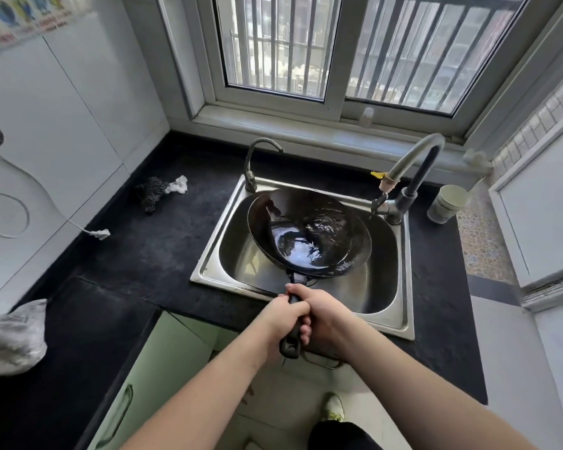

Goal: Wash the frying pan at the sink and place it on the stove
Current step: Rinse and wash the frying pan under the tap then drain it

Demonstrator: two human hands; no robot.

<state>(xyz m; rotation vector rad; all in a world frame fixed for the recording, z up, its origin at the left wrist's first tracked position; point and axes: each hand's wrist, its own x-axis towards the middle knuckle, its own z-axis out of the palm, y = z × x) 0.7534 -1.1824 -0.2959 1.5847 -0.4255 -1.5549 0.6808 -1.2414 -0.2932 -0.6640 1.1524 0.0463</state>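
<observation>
Black bench (150, 254) runs lower left to right of frame, steel sink (387, 306) set in it at centre. Frying pan (309, 232) sits tilted in the sink bowl, water pooled and swirling inside, likely a rinse. Both hands wrap the pan handle (291, 336) at lower centre, left hand (281, 316) and right hand (322, 315) fully curled round it, probably for weight. Cup (447, 203) right of tap (410, 177), contents unclear. Scrubber (152, 191) upper left, unused.
</observation>
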